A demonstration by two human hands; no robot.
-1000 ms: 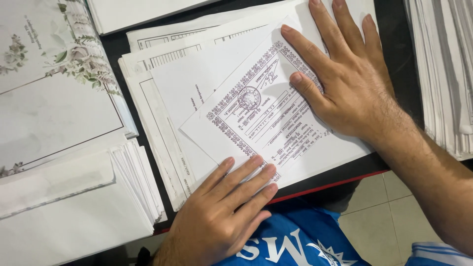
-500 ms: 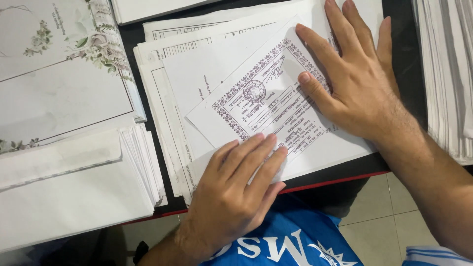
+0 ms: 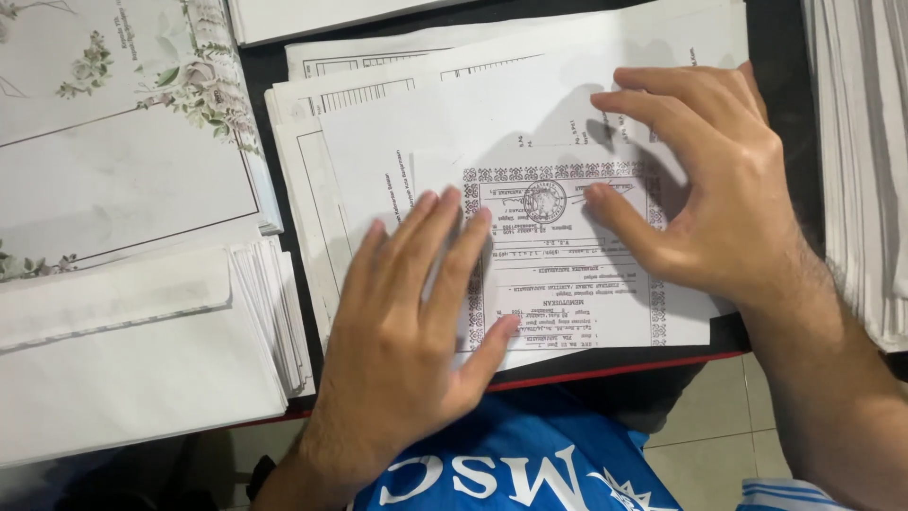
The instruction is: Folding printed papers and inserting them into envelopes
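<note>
from up here i see my left hand (image 3: 407, 331) lying flat, fingers (image 3: 430, 246) spread and open, palm down on the near left part of a bordered printed sheet (image 3: 567, 274). that sheet lies on top of a loose pile of white printed papers (image 3: 378, 123) on the dark counter (image 3: 785, 57), close to its red front edge. my right hand (image 3: 728, 199) sits on the sheet's right side, fingers arched and open, tips pressing the paper above the round stamp mark, thumb touching the sheet beside it; it grips nothing. to the left lies a stack of white envelopes (image 3: 132, 350), with floral cards (image 3: 123, 142) behind it. another stack of white sheets (image 3: 861, 161) stands along the right edge.
</note>
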